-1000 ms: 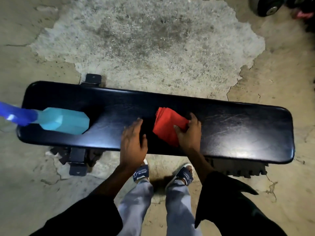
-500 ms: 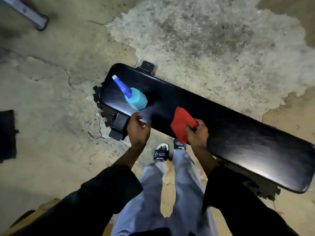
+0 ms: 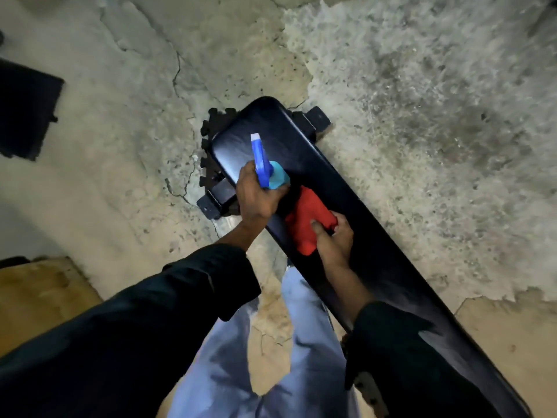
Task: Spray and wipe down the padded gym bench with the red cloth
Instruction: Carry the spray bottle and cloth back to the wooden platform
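Glossy black padded bench (image 3: 355,206) with smooth vinyl sheen, soft matt red cloth (image 3: 307,218), smooth blue and teal plastic spray bottle (image 3: 268,170), rough cracked concrete floor (image 3: 422,116)

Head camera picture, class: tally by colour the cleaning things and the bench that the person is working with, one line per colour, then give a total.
Black: 1, the padded bench
Red: 1, the cloth held by the right hand
Blue and teal: 1, the spray bottle gripped by the left hand
Total: 3
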